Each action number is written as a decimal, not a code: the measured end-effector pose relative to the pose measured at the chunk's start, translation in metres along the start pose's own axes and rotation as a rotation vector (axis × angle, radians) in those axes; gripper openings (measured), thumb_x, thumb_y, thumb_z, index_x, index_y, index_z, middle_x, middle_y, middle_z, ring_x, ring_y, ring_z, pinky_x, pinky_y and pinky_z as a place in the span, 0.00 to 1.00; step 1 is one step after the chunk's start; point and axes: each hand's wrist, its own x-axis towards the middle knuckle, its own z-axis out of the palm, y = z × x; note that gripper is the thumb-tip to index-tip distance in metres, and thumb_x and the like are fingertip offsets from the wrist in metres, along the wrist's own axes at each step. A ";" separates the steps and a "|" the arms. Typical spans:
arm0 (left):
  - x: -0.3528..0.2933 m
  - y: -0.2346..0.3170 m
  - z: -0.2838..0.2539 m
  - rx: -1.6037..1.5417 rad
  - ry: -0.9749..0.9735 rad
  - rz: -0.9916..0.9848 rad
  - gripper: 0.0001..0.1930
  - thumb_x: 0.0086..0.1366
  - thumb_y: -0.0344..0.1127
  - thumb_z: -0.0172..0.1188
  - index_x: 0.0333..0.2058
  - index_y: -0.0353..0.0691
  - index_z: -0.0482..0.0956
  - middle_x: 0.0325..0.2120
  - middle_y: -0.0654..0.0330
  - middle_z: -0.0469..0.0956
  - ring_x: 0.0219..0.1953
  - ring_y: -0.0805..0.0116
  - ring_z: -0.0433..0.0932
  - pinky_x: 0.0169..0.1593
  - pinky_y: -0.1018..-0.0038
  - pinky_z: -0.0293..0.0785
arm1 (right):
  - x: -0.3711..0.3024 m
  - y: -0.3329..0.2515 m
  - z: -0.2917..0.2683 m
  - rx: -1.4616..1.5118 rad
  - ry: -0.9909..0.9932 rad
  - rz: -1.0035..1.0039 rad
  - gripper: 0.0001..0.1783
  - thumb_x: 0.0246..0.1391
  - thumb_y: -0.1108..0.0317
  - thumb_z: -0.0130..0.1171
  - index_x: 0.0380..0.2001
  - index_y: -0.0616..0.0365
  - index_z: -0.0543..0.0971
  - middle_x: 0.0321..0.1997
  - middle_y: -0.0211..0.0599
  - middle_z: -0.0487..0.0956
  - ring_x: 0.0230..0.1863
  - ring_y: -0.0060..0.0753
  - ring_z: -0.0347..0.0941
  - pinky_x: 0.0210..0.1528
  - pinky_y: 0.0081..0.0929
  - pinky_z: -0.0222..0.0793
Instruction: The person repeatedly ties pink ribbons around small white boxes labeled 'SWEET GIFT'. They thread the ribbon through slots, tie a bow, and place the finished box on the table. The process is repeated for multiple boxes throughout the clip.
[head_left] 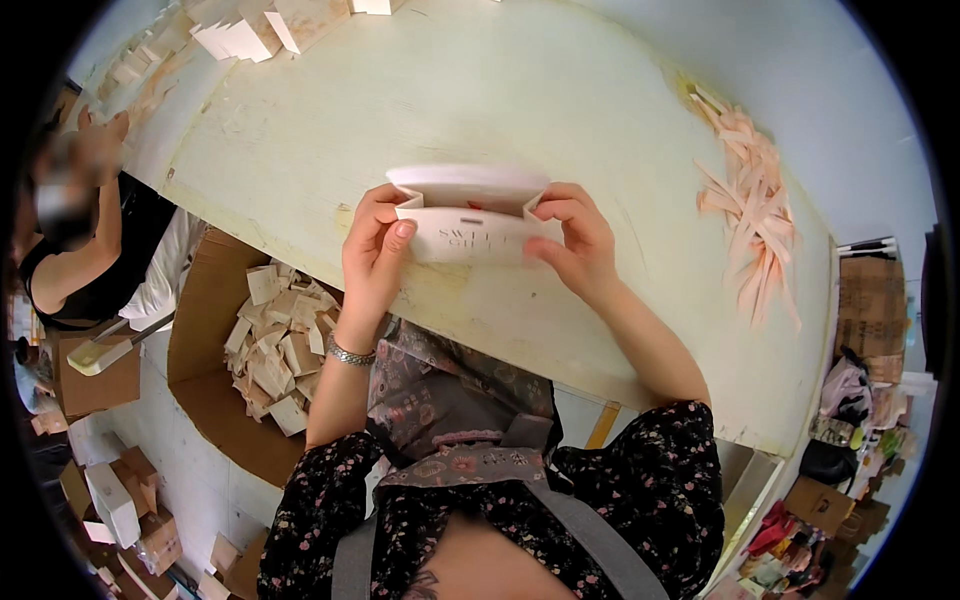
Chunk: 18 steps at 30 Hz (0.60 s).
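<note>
A small white paper gift bag (pixel 440 240) with folded side gussets is held up over the table, its mouth spread open toward me. Dark printing and a small slot show on its front panel. My left hand (pixel 375 245) pinches the bag's left side, thumb on the front and fingers behind. On the right side, my right hand (pixel 578 238) grips the edge with fingers at the gusset and the thumb by the front panel. A small reddish spot shows inside the mouth; I cannot make out what it is.
A pile of pale pink ribbons (pixel 750 200) lies along the table's right side. White paper bags (pixel 240 38) stand at the far left edge. Beside my left arm, a large cardboard box (pixel 205 330) holds many small paper pieces. A co-worker (pixel 75 220) is at the left.
</note>
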 end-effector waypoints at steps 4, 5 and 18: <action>-0.006 0.000 0.023 0.041 0.218 0.045 0.06 0.65 0.26 0.54 0.40 0.34 0.74 0.40 0.59 0.73 0.40 0.74 0.71 0.46 0.78 0.68 | 0.003 -0.007 0.001 -0.094 0.035 0.006 0.22 0.44 0.79 0.66 0.44 0.59 0.71 0.37 0.31 0.76 0.37 0.24 0.71 0.40 0.24 0.69; -0.005 0.001 0.027 -0.041 0.268 0.010 0.08 0.65 0.26 0.54 0.42 0.34 0.73 0.40 0.60 0.73 0.39 0.75 0.71 0.46 0.78 0.69 | 0.007 -0.010 0.003 0.065 0.091 0.100 0.20 0.46 0.79 0.65 0.44 0.59 0.72 0.37 0.30 0.76 0.36 0.23 0.71 0.39 0.24 0.68; -0.001 0.007 0.039 0.198 0.011 0.046 0.13 0.59 0.17 0.47 0.38 0.38 0.78 0.40 0.57 0.73 0.38 0.70 0.72 0.41 0.78 0.68 | 0.000 -0.002 -0.003 0.216 -0.035 0.349 0.15 0.55 0.80 0.49 0.42 0.55 0.78 0.47 0.34 0.74 0.45 0.23 0.69 0.45 0.22 0.67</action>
